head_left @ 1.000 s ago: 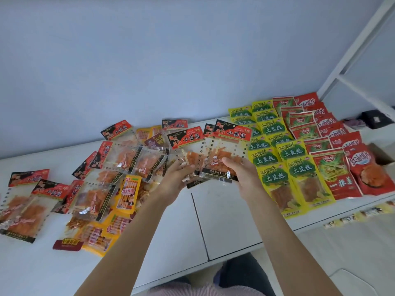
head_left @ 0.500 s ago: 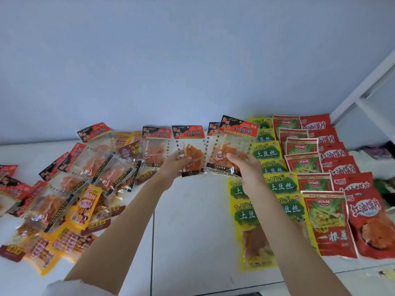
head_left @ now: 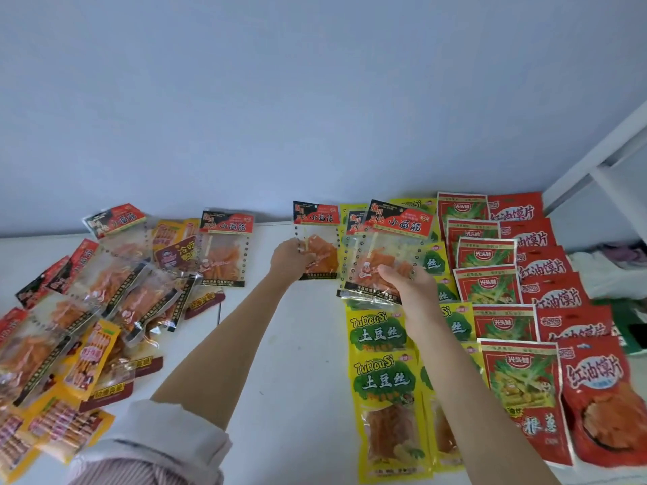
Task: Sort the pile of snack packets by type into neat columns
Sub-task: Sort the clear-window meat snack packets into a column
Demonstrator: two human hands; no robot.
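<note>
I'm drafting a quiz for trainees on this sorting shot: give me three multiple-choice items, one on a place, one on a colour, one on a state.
1. Where does the unsorted pile of packets lie?
A) left of the white table
B) right
C) on the floor

2. What colour are the potato-strip packets?
A) blue
B) yellow with green
C) white

3. What is the right hand doing?
A) hanging idle
B) pressing flat on the table
C) gripping clear packets with red-and-black headers

Key: 1 A, the jumble lies left; 2 B, yellow wrappers with green patches; 3 C, its fingers curl over them.

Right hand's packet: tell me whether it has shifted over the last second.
Yes, rightward. The right hand held its clear packet beside the yellow column's left edge; now it overlaps that column.
</note>
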